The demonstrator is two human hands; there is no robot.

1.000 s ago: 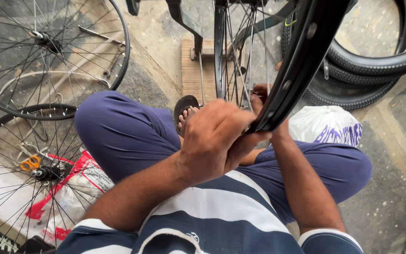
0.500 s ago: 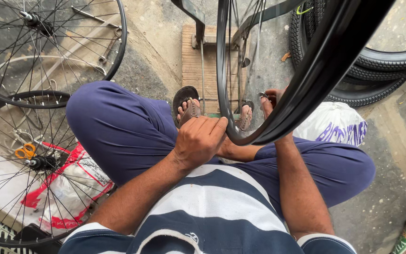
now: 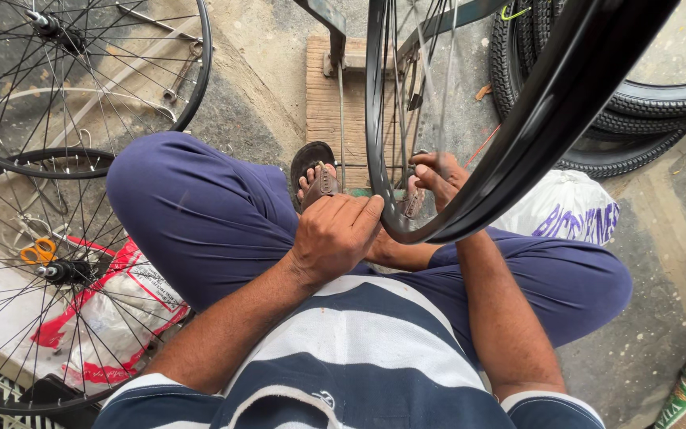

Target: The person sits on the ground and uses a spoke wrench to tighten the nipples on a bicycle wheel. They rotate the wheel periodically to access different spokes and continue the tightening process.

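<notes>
Standing upright between the person's knees, the black wheel rim (image 3: 470,199) looks stiff and rather light, while its thin spokes (image 3: 406,95) (easy to bend, I think) should not carry the load; the rim edge is the place to hold. The left hand (image 3: 335,234) rests half curled against the lowest rim part. The right hand (image 3: 438,176) pinches something small at the spokes.

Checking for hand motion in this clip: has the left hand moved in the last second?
Yes. The left hand has dropped away from the black rim, from beside the right hand down toward the lap.
</notes>
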